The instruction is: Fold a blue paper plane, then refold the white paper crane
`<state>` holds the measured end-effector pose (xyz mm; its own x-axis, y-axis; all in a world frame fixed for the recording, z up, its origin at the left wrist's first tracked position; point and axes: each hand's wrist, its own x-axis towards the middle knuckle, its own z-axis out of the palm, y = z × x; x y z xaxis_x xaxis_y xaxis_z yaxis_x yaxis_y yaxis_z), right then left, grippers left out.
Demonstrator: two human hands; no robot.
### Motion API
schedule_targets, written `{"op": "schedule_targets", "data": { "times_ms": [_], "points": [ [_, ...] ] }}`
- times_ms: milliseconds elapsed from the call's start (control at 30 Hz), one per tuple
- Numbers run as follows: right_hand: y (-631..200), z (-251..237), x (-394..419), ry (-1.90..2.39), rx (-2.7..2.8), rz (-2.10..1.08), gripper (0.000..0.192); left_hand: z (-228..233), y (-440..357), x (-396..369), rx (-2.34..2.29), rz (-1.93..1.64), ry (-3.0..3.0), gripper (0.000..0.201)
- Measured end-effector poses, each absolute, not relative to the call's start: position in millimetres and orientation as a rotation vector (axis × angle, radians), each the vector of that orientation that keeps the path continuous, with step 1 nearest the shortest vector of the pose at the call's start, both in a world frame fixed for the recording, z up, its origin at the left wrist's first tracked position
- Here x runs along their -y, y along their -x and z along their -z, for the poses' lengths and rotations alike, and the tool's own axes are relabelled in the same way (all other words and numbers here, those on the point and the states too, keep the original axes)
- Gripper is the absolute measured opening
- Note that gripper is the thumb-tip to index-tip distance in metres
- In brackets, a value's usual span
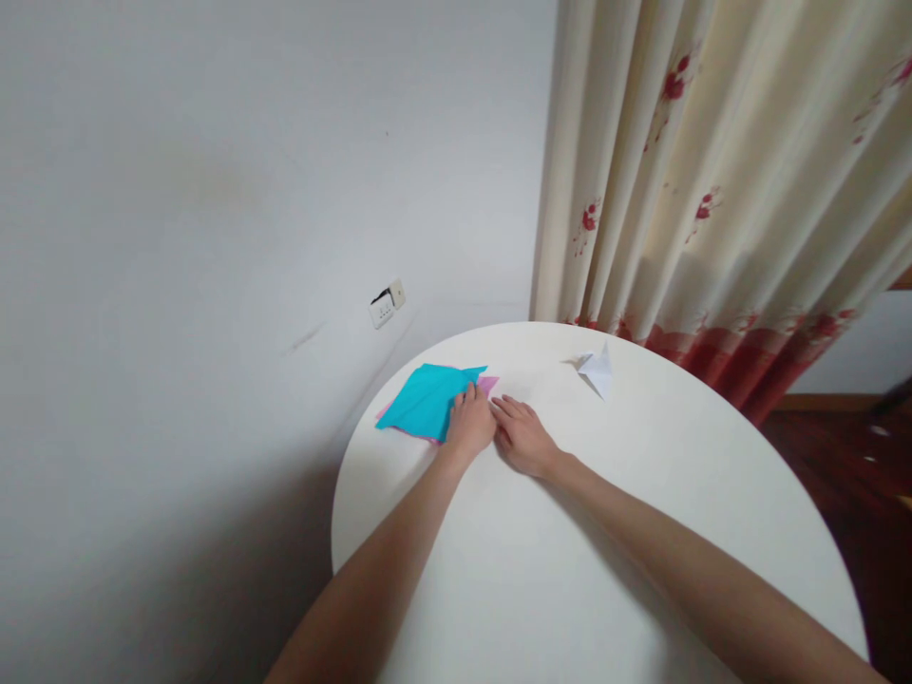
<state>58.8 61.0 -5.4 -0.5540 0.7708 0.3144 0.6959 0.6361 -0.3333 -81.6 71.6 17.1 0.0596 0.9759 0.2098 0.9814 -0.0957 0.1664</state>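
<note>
A bright blue sheet of paper [420, 399] lies at the far left of the white round table, its edges uneven and its surface slightly creased. Pink paper [488, 384] peeks out from beneath it at the right corner and along the lower edge. My left hand [471, 420] rests on the right end of the blue sheet, its fingers laid over the paper. Close beside it, my right hand [525, 439] is on the table with fingers stretched towards the left hand. Whether its fingertips touch the pink corner I cannot tell.
A folded white paper piece [597, 370] with pointed tips stands towards the back of the round table [641, 456]. Behind the table are a wall with a socket [382, 310] and a cream curtain [641, 171] with red flowers. A dark wooden floor [819, 446] shows at right.
</note>
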Motion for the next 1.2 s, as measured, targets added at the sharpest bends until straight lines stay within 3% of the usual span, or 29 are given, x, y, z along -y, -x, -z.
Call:
{"op": "schedule_targets", "data": {
  "times_ms": [333, 600, 800, 967, 1200],
  "points": [
    [-47, -3, -61, 1.100, 2.634, -0.301, 0.058, -21, 100, -79, 2.168, 0.565, 2.074, 0.059],
    [-161, -3, -12, 1.061, 2.591, -0.468, 0.052, -8, 98, -81, 2.254, 0.477, 2.093, 0.063],
    [-227, -9, -1, 1.204, 2.495, -0.454, 0.039, -4, 90, -79, 2.284, 0.441, 2.159, 0.048],
    [-207, -12, -29, 1.331, 2.224, -0.186, 0.033, -18, 78, -72, 2.157, 0.500, 2.171, 0.047],
    [-175, 1, -63, 1.342, 2.144, -0.254, 0.038, -16, 33, -34, 1.860, 0.492, 2.438, 0.045]
  ]
}}
